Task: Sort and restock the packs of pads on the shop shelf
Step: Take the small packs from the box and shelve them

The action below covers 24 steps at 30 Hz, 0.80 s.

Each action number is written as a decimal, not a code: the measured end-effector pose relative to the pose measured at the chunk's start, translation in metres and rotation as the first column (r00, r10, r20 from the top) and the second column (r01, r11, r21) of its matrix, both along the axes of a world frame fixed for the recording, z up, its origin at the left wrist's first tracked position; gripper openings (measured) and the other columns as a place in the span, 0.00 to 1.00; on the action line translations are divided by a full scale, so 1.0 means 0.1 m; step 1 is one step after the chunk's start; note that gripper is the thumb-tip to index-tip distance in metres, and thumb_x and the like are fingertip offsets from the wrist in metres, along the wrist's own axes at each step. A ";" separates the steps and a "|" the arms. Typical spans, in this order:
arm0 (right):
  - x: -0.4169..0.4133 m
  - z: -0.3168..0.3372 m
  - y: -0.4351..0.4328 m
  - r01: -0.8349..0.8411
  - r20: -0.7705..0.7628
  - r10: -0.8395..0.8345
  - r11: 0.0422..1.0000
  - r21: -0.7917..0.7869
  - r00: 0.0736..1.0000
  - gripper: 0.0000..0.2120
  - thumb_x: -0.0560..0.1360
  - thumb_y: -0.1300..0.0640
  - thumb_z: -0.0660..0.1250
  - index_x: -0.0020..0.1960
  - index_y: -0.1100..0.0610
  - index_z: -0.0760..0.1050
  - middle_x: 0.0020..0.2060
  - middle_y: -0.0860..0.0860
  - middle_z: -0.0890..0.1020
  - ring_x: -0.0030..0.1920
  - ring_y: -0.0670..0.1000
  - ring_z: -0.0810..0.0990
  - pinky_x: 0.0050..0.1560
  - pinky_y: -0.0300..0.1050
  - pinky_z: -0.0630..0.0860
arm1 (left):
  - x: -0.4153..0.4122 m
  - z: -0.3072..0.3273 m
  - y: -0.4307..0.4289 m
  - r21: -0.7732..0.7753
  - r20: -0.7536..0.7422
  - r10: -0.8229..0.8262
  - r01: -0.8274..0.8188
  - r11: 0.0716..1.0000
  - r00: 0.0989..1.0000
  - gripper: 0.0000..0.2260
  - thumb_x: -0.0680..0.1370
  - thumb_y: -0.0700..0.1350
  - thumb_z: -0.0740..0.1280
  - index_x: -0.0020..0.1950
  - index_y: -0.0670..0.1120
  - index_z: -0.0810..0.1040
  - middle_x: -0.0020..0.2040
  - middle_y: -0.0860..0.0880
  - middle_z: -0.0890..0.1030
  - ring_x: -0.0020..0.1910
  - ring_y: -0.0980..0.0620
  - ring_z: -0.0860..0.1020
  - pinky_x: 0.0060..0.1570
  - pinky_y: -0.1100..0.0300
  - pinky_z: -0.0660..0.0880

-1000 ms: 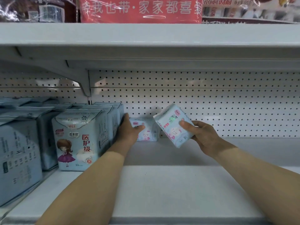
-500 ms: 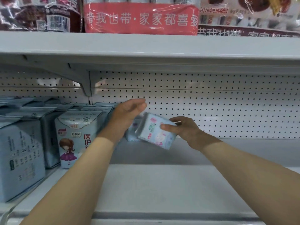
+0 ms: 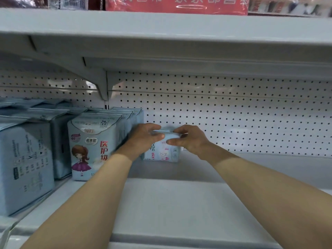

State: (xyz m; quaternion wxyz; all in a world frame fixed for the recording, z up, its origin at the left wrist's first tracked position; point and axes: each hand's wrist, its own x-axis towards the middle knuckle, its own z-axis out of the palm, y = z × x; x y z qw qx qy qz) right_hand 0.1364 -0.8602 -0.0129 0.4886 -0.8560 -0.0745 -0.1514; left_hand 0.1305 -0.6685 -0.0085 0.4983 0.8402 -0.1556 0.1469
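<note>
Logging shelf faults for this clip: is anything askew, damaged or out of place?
Nothing stands out. The large packs stand upright in rows at left; the left hand and right hand grip a small pack, upright near the pegboard back.

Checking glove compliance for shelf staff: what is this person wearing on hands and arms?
Nothing visible. The left hand and right hand are ungloved, with no rings or watch in view, and no sleeve covers the left forearm or right forearm.

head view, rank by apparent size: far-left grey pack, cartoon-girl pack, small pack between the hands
1. Far-left grey pack: largest, but nearest the camera, so partly perspective.
2. Cartoon-girl pack.
3. Small pack, gripped by left hand and right hand, farthest back; true gap unsure.
</note>
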 end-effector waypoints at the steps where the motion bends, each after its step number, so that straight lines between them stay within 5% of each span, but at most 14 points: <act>1: 0.02 0.01 0.01 0.008 0.004 -0.008 1.000 -0.004 1.000 0.23 0.64 0.58 0.84 0.57 0.58 0.81 0.55 0.53 0.82 0.52 0.51 0.81 0.43 0.34 0.75 | 0.01 0.00 -0.01 0.016 0.006 0.013 -0.013 1.000 1.000 0.20 0.76 0.45 0.74 0.68 0.48 0.79 0.62 0.50 0.80 0.57 0.52 0.78 0.56 0.60 0.74; 6: 0.08 0.00 0.01 0.041 0.018 -0.040 0.999 -0.028 0.999 0.21 0.65 0.56 0.84 0.55 0.55 0.81 0.57 0.53 0.81 0.55 0.52 0.81 0.42 0.35 0.74 | 0.03 0.00 -0.03 0.052 0.012 0.042 -0.042 0.998 0.999 0.21 0.76 0.44 0.74 0.68 0.51 0.78 0.63 0.49 0.79 0.53 0.52 0.79 0.53 0.59 0.78; 13: 0.06 -0.02 0.03 0.070 0.040 -0.069 0.997 -0.036 0.997 0.21 0.66 0.55 0.83 0.57 0.56 0.81 0.55 0.48 0.75 0.56 0.52 0.80 0.53 0.41 0.75 | 0.09 -0.06 -0.05 0.190 0.055 0.082 -0.091 0.978 0.995 0.24 0.74 0.37 0.75 0.69 0.48 0.77 0.65 0.46 0.78 0.58 0.48 0.78 0.59 0.55 0.77; 21: 0.03 -0.04 0.05 0.103 0.046 -0.099 0.991 -0.082 0.994 0.22 0.67 0.53 0.82 0.58 0.53 0.80 0.60 0.49 0.75 0.55 0.50 0.79 0.43 0.34 0.72 | 0.14 -0.11 -0.06 0.213 0.095 0.117 -0.135 0.968 0.989 0.26 0.73 0.36 0.75 0.70 0.48 0.76 0.66 0.45 0.76 0.63 0.46 0.75 0.66 0.53 0.73; 24: 0.01 -0.05 0.07 0.113 0.054 -0.108 0.989 -0.098 0.993 0.23 0.69 0.52 0.81 0.61 0.54 0.79 0.61 0.50 0.75 0.53 0.49 0.77 0.47 0.36 0.72 | 0.15 -0.13 -0.08 0.207 0.106 0.120 -0.140 0.968 0.987 0.26 0.73 0.36 0.75 0.70 0.47 0.76 0.66 0.45 0.74 0.63 0.46 0.75 0.66 0.52 0.72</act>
